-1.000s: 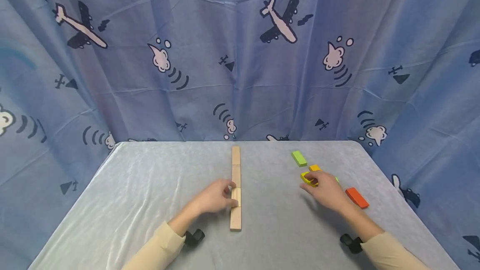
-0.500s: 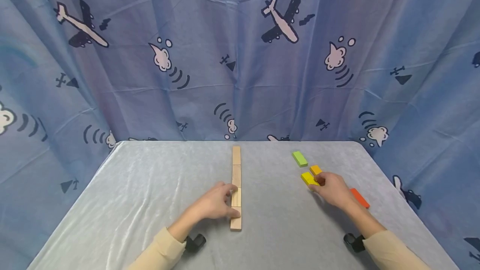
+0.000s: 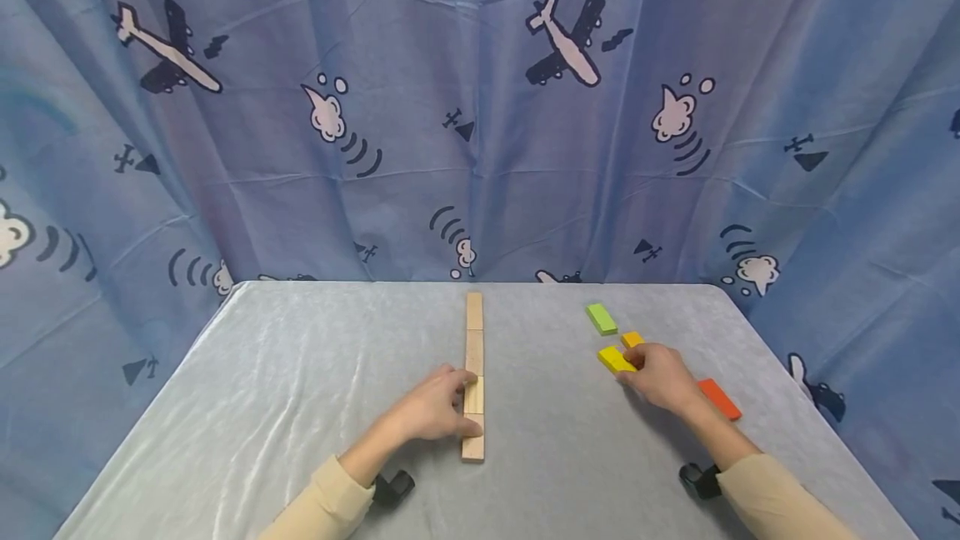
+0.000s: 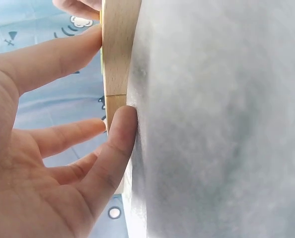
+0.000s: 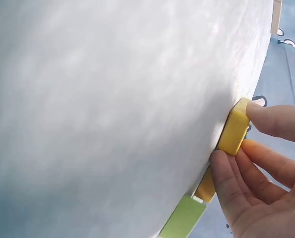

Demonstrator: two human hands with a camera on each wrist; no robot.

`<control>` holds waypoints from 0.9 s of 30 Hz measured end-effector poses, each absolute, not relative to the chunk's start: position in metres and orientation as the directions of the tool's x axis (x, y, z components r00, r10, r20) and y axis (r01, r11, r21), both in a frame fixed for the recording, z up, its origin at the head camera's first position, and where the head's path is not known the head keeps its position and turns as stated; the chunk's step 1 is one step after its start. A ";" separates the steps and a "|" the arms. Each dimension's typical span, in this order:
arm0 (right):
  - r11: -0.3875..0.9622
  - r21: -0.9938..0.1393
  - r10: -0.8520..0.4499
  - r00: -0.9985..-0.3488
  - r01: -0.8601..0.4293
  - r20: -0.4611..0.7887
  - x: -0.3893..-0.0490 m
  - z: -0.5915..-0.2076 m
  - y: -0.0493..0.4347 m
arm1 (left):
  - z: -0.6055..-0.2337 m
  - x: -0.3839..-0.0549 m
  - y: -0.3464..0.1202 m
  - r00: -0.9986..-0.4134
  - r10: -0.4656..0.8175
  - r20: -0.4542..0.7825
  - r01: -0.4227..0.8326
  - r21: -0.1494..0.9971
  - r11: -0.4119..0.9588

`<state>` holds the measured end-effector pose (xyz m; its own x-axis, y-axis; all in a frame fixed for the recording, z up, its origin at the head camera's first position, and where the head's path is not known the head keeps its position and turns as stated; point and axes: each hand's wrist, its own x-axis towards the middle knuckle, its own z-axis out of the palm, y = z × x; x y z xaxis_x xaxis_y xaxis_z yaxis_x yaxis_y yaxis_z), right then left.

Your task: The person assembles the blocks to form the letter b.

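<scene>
Several plain wooden blocks (image 3: 474, 352) lie end to end in a straight row. My left hand (image 3: 431, 408) is at the near half of that row, thumb over the nearest block, other fingertips farther up. In the left wrist view, extended fingers (image 4: 63, 64) touch the wood (image 4: 118, 49) without wrapping round it. At the right, my right hand (image 3: 663, 375) pinches a yellow block (image 3: 615, 359) low at the tabletop. The right wrist view shows the thumb at one end of the yellow block (image 5: 234, 129) and fingertips at the other.
Beyond the yellow block lie an orange block (image 3: 632, 339) and a green block (image 3: 602, 319). A red-orange block (image 3: 720, 399) is partly covered by the right wrist. Grey-white cloth covers the table (image 3: 330, 357), and a blue patterned curtain (image 3: 390, 107) hangs behind its far edge.
My left hand has slid toward the near end of the wooden row, its thumb now over the nearest block. The right fingers have shifted along the yellow block, which has moved slightly left.
</scene>
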<state>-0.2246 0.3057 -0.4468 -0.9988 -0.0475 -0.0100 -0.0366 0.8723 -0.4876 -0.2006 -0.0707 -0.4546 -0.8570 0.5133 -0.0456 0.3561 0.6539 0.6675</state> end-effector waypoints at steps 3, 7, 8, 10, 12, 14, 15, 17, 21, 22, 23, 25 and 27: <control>0.860 -0.507 -0.066 -0.998 -0.057 0.000 -0.225 -0.446 0.300 | -0.454 -0.201 -0.071 -0.857 0.513 -0.048 0.355 0.666 0.656; 0.838 -0.537 -0.100 -0.995 -0.093 0.018 -0.227 -0.447 0.289 | -0.454 -0.200 -0.070 -0.859 0.510 -0.050 0.353 0.665 0.658; 0.834 -0.542 -0.109 -0.994 -0.104 0.023 -0.228 -0.447 0.287 | -0.454 -0.200 -0.070 -0.858 0.511 -0.049 0.353 0.665 0.658; 0.826 -0.553 -0.116 -0.993 -0.112 0.028 -0.229 -0.448 0.280 | -0.454 -0.200 -0.070 -0.859 0.510 -0.049 0.354 0.663 0.660; 0.822 -0.557 -0.125 -0.992 -0.120 0.029 -0.231 -0.449 0.275 | -0.453 -0.200 -0.070 -0.859 0.509 -0.049 0.354 0.661 0.661; 0.818 -0.561 -0.133 -0.991 -0.127 0.030 -0.233 -0.449 0.269 | -0.453 -0.200 -0.070 -0.859 0.510 -0.049 0.355 0.660 0.662; 0.815 -0.565 -0.135 -0.991 -0.125 0.026 -0.234 -0.449 0.266 | -0.453 -0.200 -0.070 -0.859 0.510 -0.049 0.356 0.660 0.662; 0.809 -0.574 -0.146 -0.989 -0.130 0.018 -0.236 -0.448 0.260 | -0.453 -0.200 -0.070 -0.859 0.510 -0.052 0.353 0.661 0.662; 0.804 -0.580 -0.154 -0.988 -0.129 0.006 -0.240 -0.446 0.247 | -0.454 -0.201 -0.070 -0.860 0.508 -0.053 0.351 0.662 0.662; 0.803 -0.581 -0.159 -0.987 -0.133 0.006 -0.241 -0.446 0.245 | -0.453 -0.201 -0.070 -0.861 0.506 -0.054 0.349 0.662 0.664; 0.802 -0.582 -0.160 -0.987 -0.134 0.007 -0.242 -0.445 0.242 | -0.453 -0.201 -0.069 -0.861 0.506 -0.054 0.349 0.661 0.664; 0.793 -0.593 -0.170 -0.985 -0.143 0.009 -0.242 -0.445 0.237 | -0.453 -0.201 -0.069 -0.862 0.504 -0.055 0.348 0.660 0.666; 0.777 -0.609 -0.188 -0.982 -0.158 0.015 -0.243 -0.444 0.232 | -0.454 -0.201 -0.068 -0.862 0.503 -0.056 0.346 0.660 0.667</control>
<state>-0.2431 0.2324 -0.4440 -0.9821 -0.1878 0.0151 -0.1579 0.7769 -0.6095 -0.2006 -0.0685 -0.4539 -0.8625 0.5030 -0.0558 0.3462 0.6668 0.6599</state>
